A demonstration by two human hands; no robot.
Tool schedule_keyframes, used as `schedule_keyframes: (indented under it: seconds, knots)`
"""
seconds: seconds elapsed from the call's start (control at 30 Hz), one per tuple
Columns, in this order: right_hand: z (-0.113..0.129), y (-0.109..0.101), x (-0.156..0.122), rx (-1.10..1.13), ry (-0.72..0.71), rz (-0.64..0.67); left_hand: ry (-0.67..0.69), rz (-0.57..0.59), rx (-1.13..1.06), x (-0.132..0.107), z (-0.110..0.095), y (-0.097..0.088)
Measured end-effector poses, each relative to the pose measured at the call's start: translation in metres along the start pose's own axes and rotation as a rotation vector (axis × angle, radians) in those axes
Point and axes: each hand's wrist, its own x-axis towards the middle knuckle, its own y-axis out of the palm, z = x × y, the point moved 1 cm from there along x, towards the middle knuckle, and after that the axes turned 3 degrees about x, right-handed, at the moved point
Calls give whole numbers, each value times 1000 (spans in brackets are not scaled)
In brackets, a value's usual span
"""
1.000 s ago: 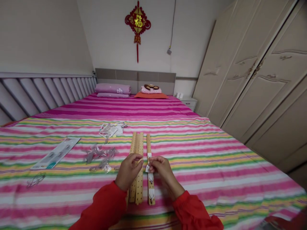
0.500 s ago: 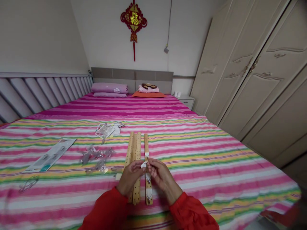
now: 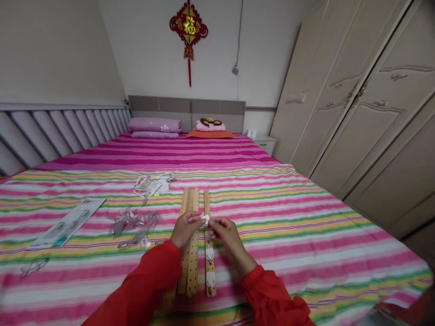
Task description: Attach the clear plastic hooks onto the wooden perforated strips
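Observation:
My left hand (image 3: 185, 228) and my right hand (image 3: 227, 234) meet over the far part of a narrow wooden strip (image 3: 207, 199). Pinched between their fingertips is a small white piece (image 3: 205, 220); its exact kind is too small to make out. Along the strip, nearer to me, lie several white pieces (image 3: 210, 276) with metal rings or hooks on them. Just to the left, partly under my left hand, are wooden strips with rows of holes (image 3: 193, 271). Whether the white piece touches the strip cannot be seen.
Left of the strips lies a heap of clear plastic packets (image 3: 136, 222). Beyond it are white cards and wrappers (image 3: 154, 184). A long package (image 3: 70, 224) and a thin wire-like bundle (image 3: 35, 266) lie farther left on the striped bedspread (image 3: 306, 253).
Both hands have moved away from me along the strip, with the white piece between them. More of the pieces on the near part of the strip now show.

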Motion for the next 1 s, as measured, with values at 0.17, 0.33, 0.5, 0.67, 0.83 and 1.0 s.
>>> schedule_keyframes:
  seconds: [0.17, 0.33, 0.5, 0.67, 0.83, 1.0]
  knots:
    - [1, -2, 32, -70, -57, 3, -22, -17, -17, 31, 2, 6]
    - [-14, -7, 66, -150, -31, -14, -12, -60, 26, 58, 16, 9]
    - [-27, -16, 90, -208, -39, -45, 13, -111, 166, 85, 34, 14]
    - [-39, -21, 103, -229, -61, -85, 12, -144, 286, 101, 46, 17]
    - [-51, -24, 109, -229, -56, -119, 24, -165, 440, 108, 51, 16]
    - [-56, -26, 112, -220, -42, -139, 45, -174, 567, 110, 53, 17]
